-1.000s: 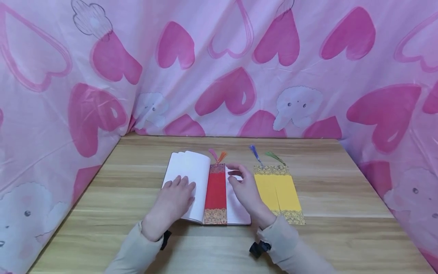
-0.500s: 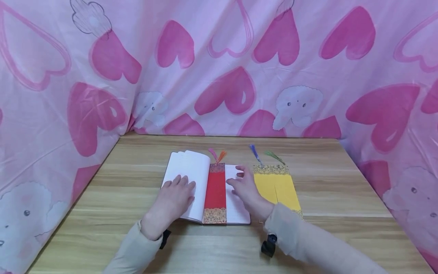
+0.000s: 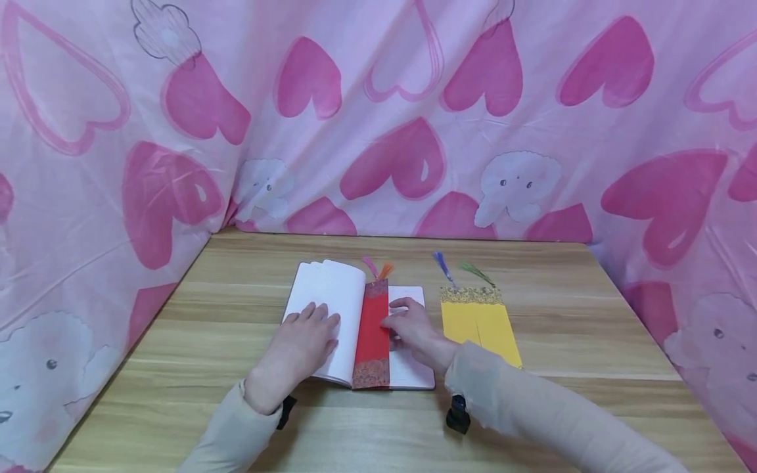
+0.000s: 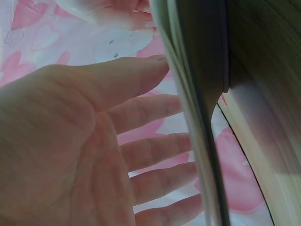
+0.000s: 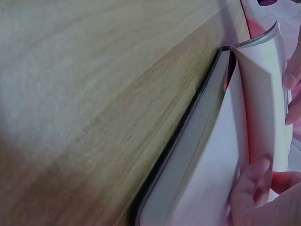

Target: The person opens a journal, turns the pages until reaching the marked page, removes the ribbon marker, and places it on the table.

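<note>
A notebook (image 3: 336,289) lies open on the table, its left pages raised in a curve. My left hand (image 3: 301,338) rests flat on those pages; in the left wrist view, its straight fingers (image 4: 155,150) reach to the sheets. Along the notebook's inner fold lies a red bookmark (image 3: 372,322) with patterned gold-brown ends and pink and orange tassels (image 3: 384,270). With thumb and fingers, my right hand (image 3: 414,330) pinches its right edge, which tilts up a little. In the right wrist view, that hand (image 5: 256,197) partly hides the bookmark.
Right of the notebook lie yellow bookmarks (image 3: 473,322) side by side, with lace-patterned ends and blue (image 3: 441,266) and green tassels (image 3: 478,273). My right sleeve (image 3: 491,387) covers their lower part. Pink heart-print cloth (image 3: 378,164) surrounds the wooden table (image 3: 225,328).
My right hand has moved left and down from over the right page to the red bookmark's edge. The bookmark now tilts, its right side raised. My left hand stays put.
</note>
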### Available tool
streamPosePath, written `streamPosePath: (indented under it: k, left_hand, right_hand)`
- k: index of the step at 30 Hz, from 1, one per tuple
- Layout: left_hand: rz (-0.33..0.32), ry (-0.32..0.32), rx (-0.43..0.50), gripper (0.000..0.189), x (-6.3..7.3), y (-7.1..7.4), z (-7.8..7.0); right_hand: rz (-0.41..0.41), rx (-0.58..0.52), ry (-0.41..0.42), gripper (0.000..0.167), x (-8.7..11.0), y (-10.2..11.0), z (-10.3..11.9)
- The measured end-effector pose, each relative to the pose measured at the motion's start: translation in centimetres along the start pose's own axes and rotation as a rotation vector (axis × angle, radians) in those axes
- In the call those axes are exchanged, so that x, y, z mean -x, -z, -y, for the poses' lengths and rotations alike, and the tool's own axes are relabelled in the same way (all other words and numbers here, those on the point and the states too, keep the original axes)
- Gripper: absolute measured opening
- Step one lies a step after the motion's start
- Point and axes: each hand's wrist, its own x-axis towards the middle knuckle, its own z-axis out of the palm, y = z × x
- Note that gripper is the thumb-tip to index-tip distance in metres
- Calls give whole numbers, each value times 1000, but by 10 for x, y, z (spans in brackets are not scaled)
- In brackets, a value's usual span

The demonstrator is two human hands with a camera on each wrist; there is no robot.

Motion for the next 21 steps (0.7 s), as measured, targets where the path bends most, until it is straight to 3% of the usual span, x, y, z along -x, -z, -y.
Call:
streamPosePath:
  k: [6,15,21]
  left_hand:
    - [1,3,15,47,0,0,1]
    - [5,2,19,48,0,1,0]
    - [2,-7,12,44,0,1,0]
  right_hand:
    - [16,-9,-3,21,-3,1,-2]
    - [-25,94,32,17,0,13,2]
    - [-49,95,46,17,5,30,9]
